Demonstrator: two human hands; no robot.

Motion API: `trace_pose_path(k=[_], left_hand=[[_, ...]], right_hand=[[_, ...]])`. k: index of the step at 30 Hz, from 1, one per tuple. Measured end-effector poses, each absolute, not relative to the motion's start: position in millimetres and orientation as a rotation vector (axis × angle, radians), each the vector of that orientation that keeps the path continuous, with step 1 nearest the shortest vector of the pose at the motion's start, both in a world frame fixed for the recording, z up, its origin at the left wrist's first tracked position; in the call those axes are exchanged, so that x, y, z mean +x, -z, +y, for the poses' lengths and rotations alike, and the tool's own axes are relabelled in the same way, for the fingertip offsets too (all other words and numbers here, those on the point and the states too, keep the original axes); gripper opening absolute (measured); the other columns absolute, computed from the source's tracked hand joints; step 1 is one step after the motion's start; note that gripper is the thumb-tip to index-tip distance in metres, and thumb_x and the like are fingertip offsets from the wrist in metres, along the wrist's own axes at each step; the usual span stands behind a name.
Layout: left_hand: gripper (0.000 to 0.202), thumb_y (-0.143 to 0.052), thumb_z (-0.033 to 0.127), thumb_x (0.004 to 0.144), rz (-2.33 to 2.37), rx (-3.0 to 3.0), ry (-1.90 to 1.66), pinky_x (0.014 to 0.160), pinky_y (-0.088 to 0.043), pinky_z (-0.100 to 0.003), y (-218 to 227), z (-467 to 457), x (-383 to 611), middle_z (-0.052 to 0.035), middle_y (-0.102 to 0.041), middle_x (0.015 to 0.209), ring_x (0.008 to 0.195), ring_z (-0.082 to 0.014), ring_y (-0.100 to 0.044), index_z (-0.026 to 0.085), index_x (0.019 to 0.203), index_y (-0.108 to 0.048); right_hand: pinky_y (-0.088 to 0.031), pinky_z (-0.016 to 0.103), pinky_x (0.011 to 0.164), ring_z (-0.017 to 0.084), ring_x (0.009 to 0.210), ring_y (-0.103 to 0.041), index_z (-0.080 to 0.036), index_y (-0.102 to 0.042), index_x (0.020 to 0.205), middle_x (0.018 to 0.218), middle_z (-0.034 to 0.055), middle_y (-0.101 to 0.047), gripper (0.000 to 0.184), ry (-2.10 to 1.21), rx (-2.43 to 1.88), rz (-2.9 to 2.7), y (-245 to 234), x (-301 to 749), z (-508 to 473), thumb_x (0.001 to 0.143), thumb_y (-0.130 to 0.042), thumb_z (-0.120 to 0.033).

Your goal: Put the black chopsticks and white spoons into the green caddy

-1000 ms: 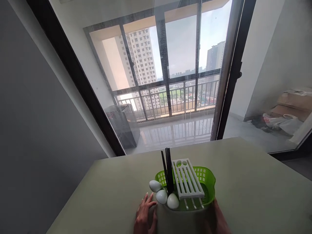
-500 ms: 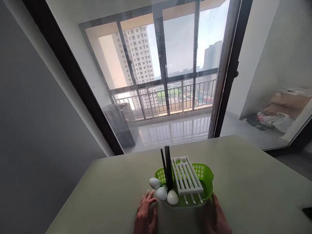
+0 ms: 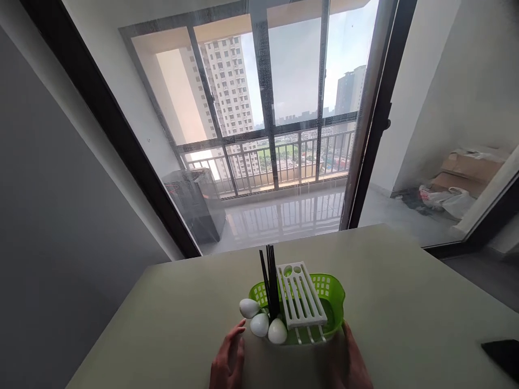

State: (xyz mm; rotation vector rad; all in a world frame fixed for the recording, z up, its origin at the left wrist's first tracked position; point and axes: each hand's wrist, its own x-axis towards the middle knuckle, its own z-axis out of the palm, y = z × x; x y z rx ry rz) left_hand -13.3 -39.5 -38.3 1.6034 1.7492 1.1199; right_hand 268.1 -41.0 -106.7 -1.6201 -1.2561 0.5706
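A bright green plastic basket [image 3: 337, 294] with a perforated wall rests near the table's front. Black chopsticks [image 3: 272, 286] stand up at its left part. Three white, egg-shaped ends, seemingly spoon bowls [image 3: 259, 324], stick out at the left front. A white slotted rack [image 3: 302, 296] with two round holes leans over the basket, and three pale prongs show below its lower edge. My right hand [image 3: 353, 359] is against the basket's right front side, its thumb in shadow, seemingly gripping it. My left hand [image 3: 227, 356] is open beside the spoon bowls, thumb and fingers apart.
The pale table [image 3: 182, 313] ends at a glass door with a dark frame [image 3: 365, 162]. A dark object [image 3: 503, 356] lies at the table's right edge. Cardboard boxes [image 3: 466, 173] and plastic bags [image 3: 446, 199] sit on the floor at right.
My left hand has drawn back from the spoon bowls, down and to the left. The whole view has shifted slightly; my right hand stays at the basket's side.
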Motion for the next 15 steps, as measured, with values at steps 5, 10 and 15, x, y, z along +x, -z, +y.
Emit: trace_pose_path(k=[5, 10, 15], left_hand=[[0.063, -0.050, 0.069, 0.095, 1.656, 1.287, -1.208, 0.122, -0.040, -0.055, 16, -27, -20, -0.0090, -0.055, 0.158, 0.148, -0.0346, -0.047, 0.029, 0.142, -0.057], [0.079, -0.043, 0.075, 0.094, 1.382, 1.122, -1.615, 0.131, -0.020, -0.051, -7, 23, -14, -0.0088, -0.030, 0.172, 0.158, -0.0298, -0.029, 0.027, 0.158, -0.037], [0.090, -0.040, 0.081, 0.092, 1.299, 0.995, -1.564, 0.132, -0.002, -0.043, -38, 79, -7, 0.0017, 0.005, 0.178, 0.163, -0.0223, 0.001, 0.037, 0.166, -0.013]], right_hand=[[-0.048, 0.066, 0.110, 0.045, 0.148, -0.042, -0.022, -0.013, 0.168, 0.164, 0.0180, -0.039, 0.079, -0.559, -1.651, -1.239, 105, 270, -52, 0.102, -0.031, -0.062], [-0.043, 0.067, 0.114, 0.045, 0.150, -0.039, -0.016, -0.020, 0.166, 0.166, 0.0187, -0.036, 0.079, -0.615, -1.609, -1.191, 94, 267, -58, 0.102, -0.034, -0.061], [-0.040, 0.065, 0.118, 0.042, 0.151, -0.038, -0.018, -0.023, 0.165, 0.166, 0.0168, -0.038, 0.078, -0.640, -1.585, -1.186, 89, 266, -56, 0.102, -0.039, -0.061]])
